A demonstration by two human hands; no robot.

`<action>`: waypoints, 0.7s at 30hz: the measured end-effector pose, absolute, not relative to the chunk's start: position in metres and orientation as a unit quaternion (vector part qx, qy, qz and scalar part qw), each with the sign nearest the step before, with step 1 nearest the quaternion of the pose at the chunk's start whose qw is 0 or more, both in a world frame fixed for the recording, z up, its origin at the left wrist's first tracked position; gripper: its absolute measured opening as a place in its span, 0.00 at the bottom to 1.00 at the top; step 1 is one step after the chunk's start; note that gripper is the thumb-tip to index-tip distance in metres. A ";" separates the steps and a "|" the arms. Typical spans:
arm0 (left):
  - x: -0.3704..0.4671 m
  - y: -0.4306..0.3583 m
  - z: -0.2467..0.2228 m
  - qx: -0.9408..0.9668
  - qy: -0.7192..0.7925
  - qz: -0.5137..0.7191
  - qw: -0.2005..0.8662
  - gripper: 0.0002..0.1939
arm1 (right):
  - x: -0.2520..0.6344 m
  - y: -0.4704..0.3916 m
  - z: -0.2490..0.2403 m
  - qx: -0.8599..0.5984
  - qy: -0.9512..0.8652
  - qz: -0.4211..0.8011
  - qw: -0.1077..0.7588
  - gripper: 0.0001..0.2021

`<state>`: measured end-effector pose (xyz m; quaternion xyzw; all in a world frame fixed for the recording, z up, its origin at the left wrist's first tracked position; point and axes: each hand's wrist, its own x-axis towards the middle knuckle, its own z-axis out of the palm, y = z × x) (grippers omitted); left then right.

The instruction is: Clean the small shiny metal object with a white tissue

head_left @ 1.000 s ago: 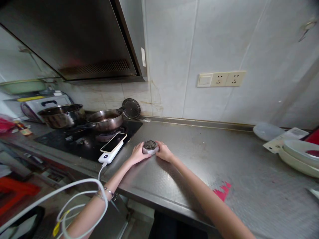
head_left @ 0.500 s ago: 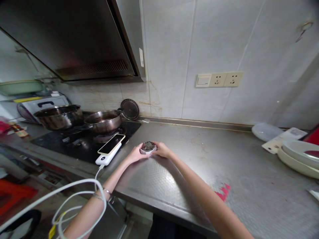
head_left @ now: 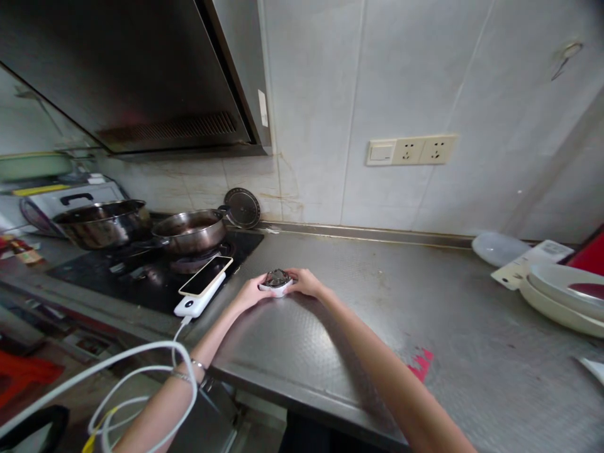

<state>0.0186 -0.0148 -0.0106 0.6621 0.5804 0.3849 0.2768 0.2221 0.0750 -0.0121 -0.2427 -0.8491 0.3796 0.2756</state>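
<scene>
A small round object (head_left: 277, 282), dark on top with a white base, sits on the steel counter (head_left: 358, 314) between both hands. The left hand (head_left: 250, 292) cups it from nine o'clock, fingers curled against its side. The right hand (head_left: 306, 282) lies at three o'clock, its fingers bent over the far rim toward twelve o'clock. Both hands are closed on the object, so it rests at the fingertips, touching them on either side, with its dark top showing between them.

At nine o'clock from the object, just beside the left hand, a phone (head_left: 206, 276) lies on a white power bank (head_left: 194, 304) at the edge of the stove (head_left: 141, 277), with a white cable (head_left: 136, 371) running down past the left wrist. Two pans (head_left: 191, 230) stand on the stove at ten o'clock. A lid (head_left: 242, 207) leans against the wall at eleven o'clock. Plates (head_left: 561, 296) are stacked far off at three o'clock, well apart. Sockets (head_left: 409, 151) sit on the wall at one o'clock.
</scene>
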 end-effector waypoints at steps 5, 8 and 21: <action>0.019 -0.016 -0.009 0.656 0.593 0.377 0.273 0.31 | 0.223 0.071 -0.012 -0.239 -0.846 0.376 0.292 0.31; 0.021 -0.018 -0.007 0.661 0.589 0.377 0.271 0.31 | 0.227 0.066 -0.008 -0.241 -0.846 0.367 0.303 0.31; 0.120 0.000 0.027 0.728 0.508 0.366 0.277 0.30 | 0.342 0.050 0.025 -0.320 -0.842 0.263 0.347 0.28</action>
